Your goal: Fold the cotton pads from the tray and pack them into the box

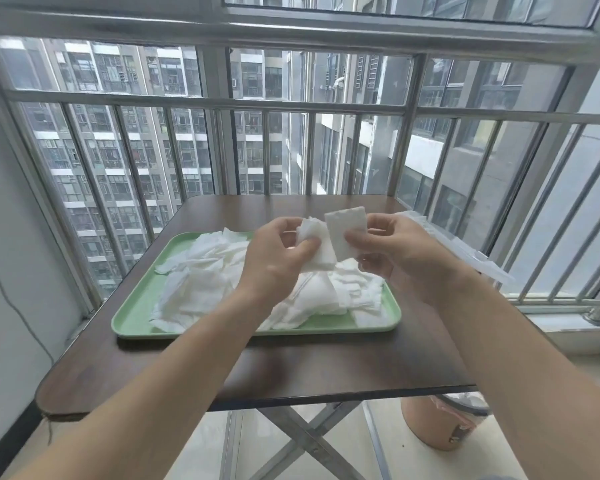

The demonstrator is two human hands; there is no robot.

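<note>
Left hand: raised above the tray, with thumb and fingers curled round a soft wad of pads; the wad is pinched between the thumb and the fingers.
Right hand: raised at the same height, just beside the left hand; a flat pad is pinched at its right edge between thumb and fingers.
Flat pad: white and rectangular, held upright with a slight tilt; its left edge is seen touching or overlapping the wad, which of the two cannot be told.
Wad of pads: white and crumpled, hanging down from the left hand toward the pile.
Pile of pads: loose white pads are spread in overlapping layers over most of the tray, directly under both hands.
Tray: pale green, shallow and rectangular, set flat on the middle of the table.
Table: dark brown wood top, carried on crossed metal legs.
Clear plastic packaging: seen at the right edge of the table, partly hidden behind the right hand; whether it is the box cannot be told.
Bin: a tan bin with a plastic liner is seen on the floor under the right side of the table.
Railing: metal bars are seen behind the table, with apartment blocks beyond.
</note>
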